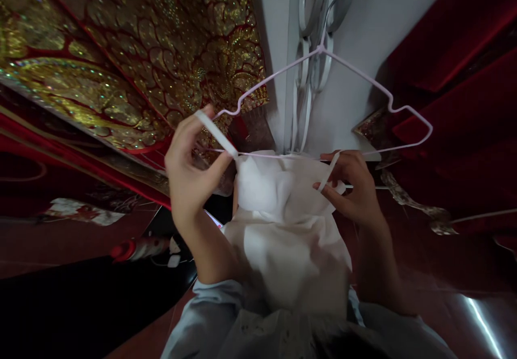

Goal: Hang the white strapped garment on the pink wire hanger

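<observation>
White cloth (269, 186) at centre; left hand (189, 167) pinches one strap (217, 134), right hand (355, 181) another strap (329, 171), by a pink hanger (321, 49).

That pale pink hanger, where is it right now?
In the head view, the hanger spans the upper middle and right, its left end partly hidden by the left hand; its bottom bar runs near the white garment's top edge.

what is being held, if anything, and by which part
A white garment: the left grip holds it by one strap, the right grip by the other strap. Whether the left grip also touches the pale pink hanger cannot be told.
</observation>
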A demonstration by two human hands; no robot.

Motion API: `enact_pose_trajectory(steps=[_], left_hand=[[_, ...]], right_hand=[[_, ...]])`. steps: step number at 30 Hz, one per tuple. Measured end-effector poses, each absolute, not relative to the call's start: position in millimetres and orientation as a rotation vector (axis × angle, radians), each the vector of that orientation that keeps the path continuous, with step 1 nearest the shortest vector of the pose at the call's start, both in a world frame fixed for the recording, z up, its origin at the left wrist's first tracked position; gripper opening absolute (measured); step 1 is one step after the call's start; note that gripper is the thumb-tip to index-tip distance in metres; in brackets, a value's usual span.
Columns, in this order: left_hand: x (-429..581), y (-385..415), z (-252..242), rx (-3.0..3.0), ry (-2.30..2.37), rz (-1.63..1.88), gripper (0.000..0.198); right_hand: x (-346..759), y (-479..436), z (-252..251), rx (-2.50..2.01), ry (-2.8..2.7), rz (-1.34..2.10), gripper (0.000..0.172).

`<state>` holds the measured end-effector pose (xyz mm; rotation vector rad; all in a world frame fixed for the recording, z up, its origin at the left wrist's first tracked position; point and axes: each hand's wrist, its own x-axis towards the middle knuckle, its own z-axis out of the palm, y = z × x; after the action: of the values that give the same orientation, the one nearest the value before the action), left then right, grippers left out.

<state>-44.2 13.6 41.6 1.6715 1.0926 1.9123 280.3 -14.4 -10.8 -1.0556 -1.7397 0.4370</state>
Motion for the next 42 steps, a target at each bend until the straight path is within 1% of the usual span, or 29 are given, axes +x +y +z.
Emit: enact_pose_trajectory(steps=[2, 5, 6, 8, 10, 13, 15, 16, 17, 20, 23, 25, 28, 30, 32, 34, 38, 42], left_hand=[[-38.6, 21.9, 48.7, 1.795, 1.191, 1.799, 0.041], [-31.7, 28.7, 55.9, 1.923, 1.277, 1.698, 0.023], [-29.9, 29.3, 57.2, 1.930, 1.298, 1.686, 0.024], [-27.2, 29.1, 57.4, 1.876, 1.322, 1.687, 0.033], [-23.9, 28.7, 52.7, 1.756, 1.291, 1.746, 0.034], [-12.8, 27.7, 33.9, 1.420, 1.124, 2.053, 0.026], [1.3, 24.3, 16.3, 1.111, 0.982, 2.280, 0.036], [9.9, 21.4, 7.8, 0.986, 0.937, 2.285, 0.044], [19.0, 17.8, 0.3, 0.915, 0.916, 2.231, 0.046], [42.4, 6.2, -11.9, 0.839, 0.926, 2.168, 0.044], [50.0, -0.5, -9.9, 0.869, 0.879, 2.202, 0.041], [47.0, -1.8, -6.2, 0.884, 0.825, 2.194, 0.039], [40.5, -2.2, -3.7, 0.887, 0.825, 2.158, 0.039], [39.2, -2.6, -4.3, 0.886, 0.840, 2.144, 0.039], [40.4, -3.1, -5.8, 0.880, 0.828, 2.141, 0.038], [41.9, -3.4, -7.4, 0.880, 0.805, 2.132, 0.038], [40.6, -2.3, -9.6, 0.887, 0.807, 2.106, 0.039], [38.4, 0.8, -10.1, 0.891, 0.840, 2.098, 0.039]], right_hand=[[279.6, -14.2, -10.4, -1.058, -1.744, 0.441, 0.031], [283.0, -13.9, -9.3, -1.069, -1.727, 0.418, 0.035], [284.9, -13.7, -9.1, -1.069, -1.722, 0.412, 0.036], [288.5, -13.2, -9.2, -1.067, -1.718, 0.408, 0.038], [290.7, -12.6, -10.2, -1.060, -1.715, 0.402, 0.039], [289.0, -11.9, -13.1, -1.039, -1.706, 0.365, 0.039], [284.3, -12.0, -15.5, -1.030, -1.716, 0.363, 0.039], [281.2, -12.3, -16.7, -1.028, -1.725, 0.369, 0.039], [277.8, -12.7, -17.6, -1.024, -1.732, 0.375, 0.040], [268.8, -15.3, -19.0, -1.005, -1.739, 0.348, 0.038], [266.8, -18.0, -19.9, -0.999, -1.715, 0.296, 0.033], [272.4, -16.9, -22.0, -0.985, -1.618, 0.282, 0.035], [293.3, -7.2, -26.0, -0.972, -1.184, 0.195, 0.038], [313.8, 3.6, -25.9, -0.995, -0.871, 0.102, 0.030], [334.3, 15.0, -21.2, -1.024, -0.746, 0.056, 0.024], [348.7, 24.8, -11.9, -1.038, -0.778, 0.086, 0.024], [349.6, 35.2, 14.8, -1.071, -1.040, 0.249, 0.030], [335.0, 35.4, 38.8, -1.171, -1.307, 0.197, 0.030]])
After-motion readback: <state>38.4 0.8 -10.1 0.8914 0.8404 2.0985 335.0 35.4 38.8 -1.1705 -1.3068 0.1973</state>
